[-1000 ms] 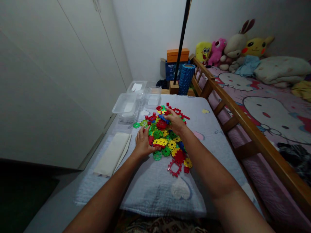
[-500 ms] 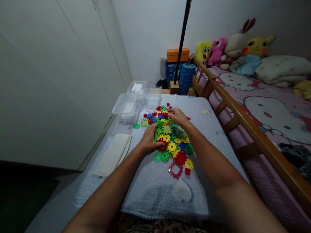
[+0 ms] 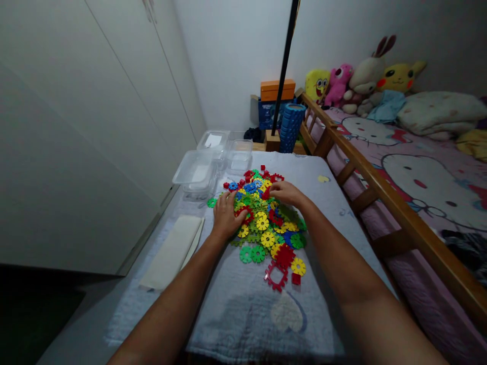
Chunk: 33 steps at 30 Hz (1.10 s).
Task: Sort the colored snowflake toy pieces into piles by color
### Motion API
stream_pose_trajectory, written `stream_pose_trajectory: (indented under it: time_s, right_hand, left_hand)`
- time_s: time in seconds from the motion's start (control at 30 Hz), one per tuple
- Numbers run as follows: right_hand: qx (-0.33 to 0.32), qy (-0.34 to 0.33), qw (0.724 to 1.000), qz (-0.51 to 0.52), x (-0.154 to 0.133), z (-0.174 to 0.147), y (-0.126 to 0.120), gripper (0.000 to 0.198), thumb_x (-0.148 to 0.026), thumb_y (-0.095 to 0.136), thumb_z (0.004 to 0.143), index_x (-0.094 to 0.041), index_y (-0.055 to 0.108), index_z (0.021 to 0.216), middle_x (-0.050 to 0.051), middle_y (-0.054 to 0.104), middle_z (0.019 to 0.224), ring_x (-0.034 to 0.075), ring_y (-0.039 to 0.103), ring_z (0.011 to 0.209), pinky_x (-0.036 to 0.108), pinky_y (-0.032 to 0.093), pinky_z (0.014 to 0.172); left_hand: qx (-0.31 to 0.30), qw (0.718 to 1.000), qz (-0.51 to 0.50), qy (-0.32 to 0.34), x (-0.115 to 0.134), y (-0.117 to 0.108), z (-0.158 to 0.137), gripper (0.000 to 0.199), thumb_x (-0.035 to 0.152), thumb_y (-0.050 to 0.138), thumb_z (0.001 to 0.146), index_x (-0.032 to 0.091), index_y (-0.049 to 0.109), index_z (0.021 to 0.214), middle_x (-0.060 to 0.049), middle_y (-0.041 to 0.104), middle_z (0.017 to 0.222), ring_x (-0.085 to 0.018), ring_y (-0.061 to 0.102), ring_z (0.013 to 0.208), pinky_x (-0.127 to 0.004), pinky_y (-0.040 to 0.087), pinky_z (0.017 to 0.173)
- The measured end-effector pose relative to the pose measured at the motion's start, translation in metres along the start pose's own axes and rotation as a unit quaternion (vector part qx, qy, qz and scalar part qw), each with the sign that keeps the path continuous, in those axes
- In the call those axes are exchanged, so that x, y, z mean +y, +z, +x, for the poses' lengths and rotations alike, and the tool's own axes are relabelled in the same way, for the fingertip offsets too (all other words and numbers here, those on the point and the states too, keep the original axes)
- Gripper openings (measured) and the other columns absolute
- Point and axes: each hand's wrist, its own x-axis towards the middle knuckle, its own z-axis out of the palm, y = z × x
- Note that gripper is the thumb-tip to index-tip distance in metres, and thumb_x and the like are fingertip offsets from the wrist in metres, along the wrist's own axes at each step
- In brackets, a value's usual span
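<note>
Here the spread left hand [image 3: 225, 215] partly hides plastic pieces [image 3: 262, 227]; whether the curled right hand [image 3: 288, 193] pinches any, I cannot tell.

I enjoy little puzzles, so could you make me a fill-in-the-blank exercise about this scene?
The hand nearer the clear tubs is the person's ____ one.
The holed frame at the near edge of the pile is ____.
The roller beside the pole is ____.
The upper box behind the pole is ____.

Missing words: left; red; blue; orange.

Both arms [image 3: 350, 263] reach forward, hands [image 3: 225, 217] apart, left thumb [image 3: 241, 217] outstretched.
</note>
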Motion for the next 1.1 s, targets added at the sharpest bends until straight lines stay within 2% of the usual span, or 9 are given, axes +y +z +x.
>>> stream_pose_trajectory:
  time_s: [0.07,0.17,0.27,0.47,0.63,0.77,0.9,1.0,1.1]
  right_hand:
    - [0.065,0.035,0.997,-0.015,0.007,0.011,-0.005,0.021,-0.024,0.054,0.082,-0.016,0.073,0.086,0.004,0.071,0.082,0.018,0.062,0.079,0.026,0.044,0.070]
    - [0.170,0.101,0.978,-0.061,0.018,0.031,-0.003,0.033,-0.032,0.057,0.085,-0.017,0.073,0.110,0.011,0.071,0.111,0.025,0.063,0.104,0.032,0.047,0.089]
    - [0.191,0.145,0.967,-0.087,0.025,0.050,0.004,0.059,-0.049,0.063,0.084,-0.021,0.062,0.136,0.016,0.058,0.139,0.032,0.054,0.125,0.041,0.044,0.103]
    - [0.057,0.117,0.985,-0.112,0.015,0.054,0.021,0.065,-0.058,0.058,0.087,-0.026,0.056,0.143,0.013,0.054,0.145,0.033,0.050,0.133,0.045,0.040,0.109]
    - [0.005,0.049,0.991,-0.122,-0.002,0.029,0.024,0.066,-0.050,0.065,0.084,-0.024,0.055,0.144,0.013,0.054,0.145,0.033,0.052,0.130,0.041,0.042,0.106]
    - [-0.080,-0.042,0.995,-0.046,-0.004,0.012,0.003,0.047,-0.042,0.066,0.084,-0.019,0.069,0.125,0.009,0.068,0.126,0.025,0.061,0.112,0.031,0.046,0.094]
    - [-0.159,-0.057,0.985,0.023,0.000,0.019,-0.024,0.036,-0.045,0.059,0.087,-0.017,0.076,0.100,0.004,0.073,0.094,0.018,0.062,0.083,0.027,0.045,0.075]
    - [-0.087,-0.004,0.996,-0.011,-0.001,0.043,-0.027,0.034,-0.041,0.056,0.087,-0.015,0.076,0.096,0.004,0.071,0.088,0.018,0.061,0.080,0.027,0.043,0.073]
    - [0.043,0.075,0.994,-0.070,-0.006,0.073,-0.013,0.041,-0.040,0.060,0.085,-0.017,0.071,0.117,0.010,0.069,0.115,0.025,0.063,0.103,0.030,0.046,0.084]
  left_hand:
    - [0.007,0.998,0.035,-0.044,-0.002,0.001,0.003,0.069,0.054,0.064,0.085,0.017,0.050,0.142,-0.019,0.049,0.145,-0.038,0.042,0.138,-0.058,0.032,0.116]
    - [0.017,0.994,0.062,-0.087,-0.004,0.005,0.007,0.072,0.063,0.060,0.085,0.018,0.052,0.141,-0.019,0.050,0.144,-0.039,0.042,0.136,-0.060,0.031,0.114]
    - [0.008,0.992,0.070,-0.107,-0.002,0.009,0.012,0.073,0.064,0.059,0.086,0.019,0.052,0.142,-0.019,0.050,0.145,-0.039,0.042,0.136,-0.060,0.030,0.114]
    - [-0.033,0.992,0.060,-0.109,0.004,0.016,0.023,0.068,0.062,0.056,0.089,0.023,0.050,0.144,-0.014,0.055,0.144,-0.037,0.044,0.135,-0.056,0.031,0.115]
    - [-0.073,0.996,-0.040,-0.024,-0.003,0.018,0.022,0.070,0.057,0.059,0.089,0.021,0.047,0.147,-0.013,0.055,0.146,-0.034,0.047,0.136,-0.052,0.033,0.116]
    - [-0.073,0.986,-0.139,0.051,-0.012,0.014,0.019,0.065,0.052,0.053,0.092,0.019,0.044,0.148,-0.014,0.053,0.148,-0.029,0.050,0.136,-0.047,0.036,0.116]
    - [0.009,0.996,-0.086,0.031,-0.015,0.007,0.020,0.052,0.049,0.048,0.096,0.020,0.054,0.139,-0.013,0.059,0.140,-0.030,0.052,0.133,-0.048,0.036,0.114]
    - [0.071,0.997,-0.004,-0.030,-0.014,0.004,0.020,0.046,0.048,0.044,0.098,0.019,0.061,0.130,-0.013,0.063,0.133,-0.032,0.054,0.128,-0.052,0.035,0.112]
    - [0.091,0.992,0.052,-0.075,-0.013,0.005,0.020,0.045,0.048,0.045,0.099,0.019,0.064,0.127,-0.014,0.064,0.131,-0.033,0.053,0.127,-0.052,0.036,0.111]
